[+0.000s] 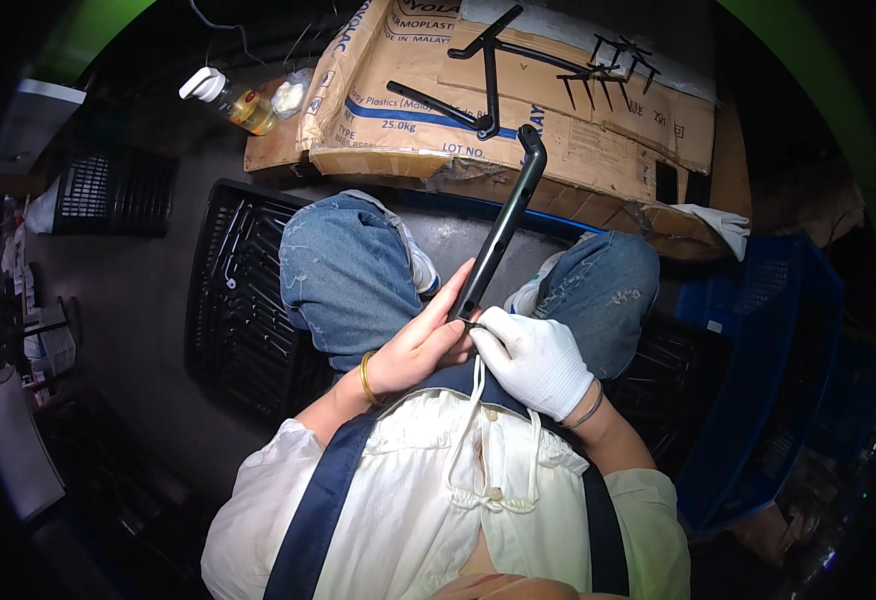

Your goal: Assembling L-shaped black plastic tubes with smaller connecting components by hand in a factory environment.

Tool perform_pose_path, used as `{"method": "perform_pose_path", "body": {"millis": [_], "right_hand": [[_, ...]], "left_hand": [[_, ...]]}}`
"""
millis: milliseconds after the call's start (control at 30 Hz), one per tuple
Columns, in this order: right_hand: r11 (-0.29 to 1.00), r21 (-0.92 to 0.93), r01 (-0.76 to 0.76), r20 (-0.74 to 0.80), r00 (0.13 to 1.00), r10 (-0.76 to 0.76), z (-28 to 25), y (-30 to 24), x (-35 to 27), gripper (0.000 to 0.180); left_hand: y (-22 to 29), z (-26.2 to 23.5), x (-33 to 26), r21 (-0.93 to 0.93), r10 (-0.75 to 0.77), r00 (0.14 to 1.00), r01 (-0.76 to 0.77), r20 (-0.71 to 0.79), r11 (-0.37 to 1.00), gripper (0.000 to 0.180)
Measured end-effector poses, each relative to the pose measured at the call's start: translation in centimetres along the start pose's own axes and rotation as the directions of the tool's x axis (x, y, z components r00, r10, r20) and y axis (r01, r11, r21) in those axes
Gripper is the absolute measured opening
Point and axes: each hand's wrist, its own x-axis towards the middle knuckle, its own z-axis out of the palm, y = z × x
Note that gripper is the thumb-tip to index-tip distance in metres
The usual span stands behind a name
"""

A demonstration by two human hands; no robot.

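While the person sits with knees apart over the grey floor (pixel 148 290), both hands meet at the near end of a long black plastic tube with a bent far tip (pixel 503 225). The bare left hand (pixel 423 345) wraps loosely around the lower shaft, fingers extended along it, and the white-gloved right hand (pixel 536 358) pinches something small at the tube's near end; what it is I cannot tell. The tube slants up and away between the knees, its bent tip hanging over the edge of the flattened brown cardboard sacks (pixel 558 100) ahead.

The grip looks light to me, so the tube could slide through the bare fingers, or swing if the gloved pinch pulls sideways. Its far end sits close to the cardboard, and a swing might catch that edge. The loose white drawstring (pixel 478 420) of the cream top dangles just below the hands and could snag in the work.

On the cardboard lie other black parts, a forked bar (pixel 488 70) and a small rake-like piece (pixel 613 60). A black slatted plastic crate (pixel 243 300) with more dark pieces sits by the left knee, and a blue plastic crate (pixel 768 380) crowds the right side. A clear bottle of amber liquid with a white cap (pixel 228 98) stands at the far left of the cardboard, and a spare white glove (pixel 718 222) lies near the right knee. Space for the elbows is tight.
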Motion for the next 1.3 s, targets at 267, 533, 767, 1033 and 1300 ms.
{"method": "perform_pose_path", "body": {"millis": [267,533,767,1033,1300], "right_hand": [[0.998,-0.055,0.007,-0.094,0.995,-0.013,0.5,-0.4,-0.3,0.012],[0.996,-0.065,-0.069,-0.05,0.997,0.066,0.5,-0.7,-0.3,0.01],[0.994,0.103,-0.028,-0.551,0.831,0.08,0.2,2.1,1.3,0.013],[0.859,0.46,-0.223,-0.45,0.776,0.442,-5.5,7.7,3.7,0.023],[0.73,0.631,-0.262,-0.271,0.807,0.525,-1.9,10.1,3.4,0.019]], "left_hand": [[-0.6,0.0,0.2,-0.041,0.067,0.997,-0.065,0.035,0.997,0.07],[-0.9,0.0,0.4,0.305,0.161,0.987,-0.15,-0.01,0.94,0.067],[-0.9,0.1,0.2,0.121,0.108,0.994,-0.106,-0.011,0.987,0.061],[-0.8,-3.1,-0.5,0.777,0.266,0.939,-0.334,0.22,0.534,0.058],[-0.2,-4.3,-1.6,0.638,-0.095,0.96,-0.1,0.264,0.764,0.063]]}}
